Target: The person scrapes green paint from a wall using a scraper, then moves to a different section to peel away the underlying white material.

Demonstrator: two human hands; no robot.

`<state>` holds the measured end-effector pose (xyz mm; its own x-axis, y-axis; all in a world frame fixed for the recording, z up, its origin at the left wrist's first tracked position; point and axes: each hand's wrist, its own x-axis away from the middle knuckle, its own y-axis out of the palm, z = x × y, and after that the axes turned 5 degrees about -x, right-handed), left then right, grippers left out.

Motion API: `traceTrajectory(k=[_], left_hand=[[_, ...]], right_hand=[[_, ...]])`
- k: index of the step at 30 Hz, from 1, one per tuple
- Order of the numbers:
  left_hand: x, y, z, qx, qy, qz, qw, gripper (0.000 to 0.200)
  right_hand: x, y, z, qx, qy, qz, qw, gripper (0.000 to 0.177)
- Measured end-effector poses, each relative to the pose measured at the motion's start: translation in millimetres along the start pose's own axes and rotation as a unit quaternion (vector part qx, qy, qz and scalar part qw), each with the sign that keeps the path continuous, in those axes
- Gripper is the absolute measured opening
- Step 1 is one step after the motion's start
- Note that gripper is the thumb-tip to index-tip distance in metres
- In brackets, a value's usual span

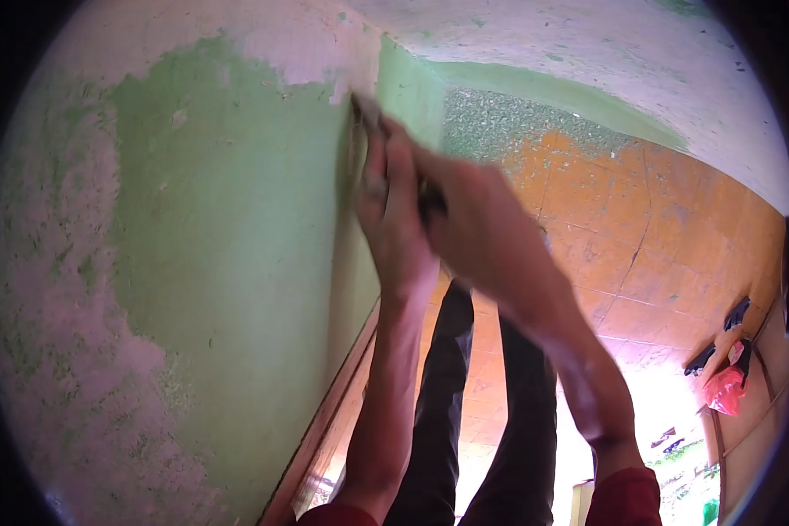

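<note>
Both my hands are raised together at the corner of a green painted wall [228,202]. A scraper-like tool [366,109] points up from them, its tip against the wall near the edge of a bare, pale patch [298,39]. My left hand [394,219] has its fingers stretched up along the tool, pressed on it. Behind it, my right hand [473,210] is closed round the tool's dark handle, which is mostly hidden. Paint is stripped in rough patches at the wall's left side and top.
Below lies an orange tiled floor [596,228] strewn with green and pale flakes near the far wall. My legs [522,421] stand under my arms. A red plastic bag [726,390] and dark items are at the right. A wooden frame [324,412] edges the wall.
</note>
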<state>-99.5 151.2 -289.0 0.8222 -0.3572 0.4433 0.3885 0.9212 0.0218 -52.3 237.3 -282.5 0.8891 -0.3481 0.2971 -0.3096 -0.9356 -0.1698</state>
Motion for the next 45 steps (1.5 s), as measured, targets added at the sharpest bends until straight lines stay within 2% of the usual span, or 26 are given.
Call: traceTrajectory(k=[2, 4, 5, 8, 9, 10, 12, 14, 16, 18, 19, 20, 22, 24, 26, 28, 30, 32, 33, 34, 35, 36, 38, 41, 44, 45], left_hand=[[-9, 12, -3, 0.055, 0.029, 0.018, 0.998, 0.024], [27, -5, -17, 0.018, 0.022, 0.052, 0.998, 0.023], [34, -8, -20, -0.017, 0.031, 0.081, 0.996, 0.021], [20, 1, -2, -0.027, 0.006, 0.046, 0.999, 0.023], [3, 7, -2, -0.003, -0.001, 0.039, 0.999, 0.03], [2, 9, -1, -0.006, 0.001, 0.036, 0.999, 0.03], [6, 9, -1, -0.024, 0.011, 0.042, 0.999, 0.034], [41, -3, -12, -0.056, 0.01, 0.093, 0.994, 0.033], [50, -4, -7, 0.011, -0.004, 0.086, 0.996, 0.034], [29, -6, -7, -0.035, -0.021, 0.036, 0.999, 0.054], [16, -3, -12, 0.034, -0.011, -0.001, 0.999, 0.054], [17, -3, -14, 0.033, -0.01, -0.003, 0.999, 0.054], [38, -12, -15, -0.038, -0.024, 0.051, 0.998, 0.055], [47, -10, -18, -0.057, -0.012, 0.074, 0.996, 0.057], [41, -7, -17, -0.046, -0.004, 0.107, 0.993, 0.044], [23, -7, -18, -0.031, -0.021, 0.065, 0.997, 0.043], [19, -5, -19, 0.016, -0.062, 0.032, 0.997, 0.057], [43, -16, -22, -0.014, -0.029, 0.03, 0.999, 0.057], [45, -12, -17, -0.004, -0.006, 0.044, 0.999, 0.056], [47, -11, -12, 0.0, 0.011, 0.059, 0.998, 0.056], [43, -5, -9, -0.106, 0.021, 0.08, 0.991, 0.03], [24, -8, -15, -0.008, -0.036, 0.033, 0.999, 0.058], [9, 12, -16, 0.034, 0.016, 0.057, 0.998, 0.037], [48, -8, -33, -0.007, 0.029, 0.094, 0.995, 0.035], [33, -10, -34, -0.099, 0.06, 0.083, 0.99, 0.034], [25, -4, -25, 0.011, 0.01, 0.021, 1.0, 0.055]], right_hand=[[-8, -7, -3, -0.04, 0.001, -0.019, 0.999, 0.046], [20, 1, -6, -0.029, 0.054, -0.037, 0.997, 0.032], [31, 4, -12, -0.046, 0.087, -0.063, 0.993, 0.032], [18, -2, -14, -0.065, 0.076, -0.039, 0.994, 0.037], [5, -5, -8, -0.048, 0.027, -0.009, 0.998, 0.04], [4, -6, -8, -0.05, 0.026, -0.006, 0.998, 0.04], [6, -8, -9, -0.05, 0.041, -0.023, 0.998, 0.039], [37, 7, -6, -0.032, 0.059, -0.051, 0.996, 0.04], [43, 10, -13, -0.068, 0.094, -0.08, 0.99, 0.042], [20, 1, -3, -0.075, 0.066, -0.073, 0.992, 0.041], [11, -4, 2, -0.078, 0.031, -0.058, 0.995, 0.041], [12, -3, 5, -0.078, 0.03, -0.056, 0.995, 0.041], [29, 8, 2, -0.073, 0.071, -0.069, 0.992, 0.034], [37, 13, -4, -0.072, 0.062, -0.068, 0.993, 0.032], [34, 12, -3, -0.08, 0.064, -0.067, 0.992, 0.031], [10, -4, 6, -0.068, 0.033, -0.071, 0.995, 0.035], [14, -4, 6, -0.066, 0.042, -0.072, 0.994, 0.037], [40, 8, 1, -0.031, 0.073, -0.101, 0.992, 0.032], [42, 14, -6, -0.044, 0.028, -0.068, 0.996, 0.031], [38, 13, -6, -0.044, 0.028, -0.069, 0.996, 0.031], [30, 9, -1, -0.051, 0.025, -0.059, 0.997, 0.031], [19, 2, 4, -0.057, 0.021, -0.045, 0.997, 0.032], [5, -6, 9, -0.036, 0.014, -0.072, 0.997, 0.037], [39, 8, 12, -0.037, 0.049, -0.118, 0.991, 0.041], [29, 6, 12, -0.074, 0.026, -0.07, 0.994, 0.041], [26, 6, 14, -0.075, 0.025, -0.068, 0.995, 0.041]])
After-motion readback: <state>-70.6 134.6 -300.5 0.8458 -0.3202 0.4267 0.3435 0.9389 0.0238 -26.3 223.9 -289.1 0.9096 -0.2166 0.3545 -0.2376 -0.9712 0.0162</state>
